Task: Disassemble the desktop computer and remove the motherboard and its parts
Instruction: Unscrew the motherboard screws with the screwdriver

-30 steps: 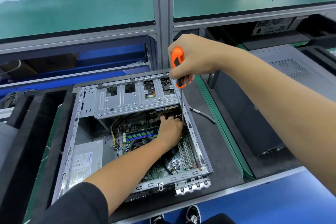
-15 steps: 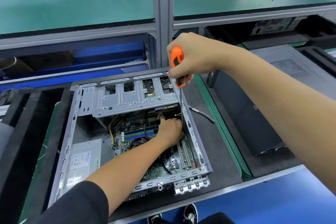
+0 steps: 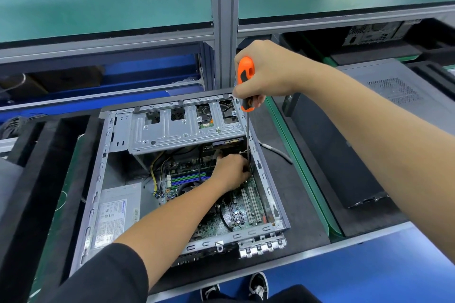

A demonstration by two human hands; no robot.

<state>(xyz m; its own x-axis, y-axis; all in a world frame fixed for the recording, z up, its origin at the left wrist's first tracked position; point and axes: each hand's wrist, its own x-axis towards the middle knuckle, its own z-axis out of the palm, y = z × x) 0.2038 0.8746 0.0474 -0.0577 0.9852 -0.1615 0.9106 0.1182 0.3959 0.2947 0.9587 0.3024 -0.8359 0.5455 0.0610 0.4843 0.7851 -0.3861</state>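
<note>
Right hand (image 3: 267,74) grip closed round screwdriver (image 3: 245,81) — left hand (image 3: 232,171) inside case (image 3: 103,179), grip unclear

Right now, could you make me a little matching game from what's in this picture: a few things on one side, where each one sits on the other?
Things:
1. screwdriver
2. power supply
3. left hand
4. drive cage

Places:
A. case's near left corner
B. across the case's far end
C. gripped by the right hand
D. down on the motherboard

Pairs: 1-C, 2-A, 3-D, 4-B
</note>
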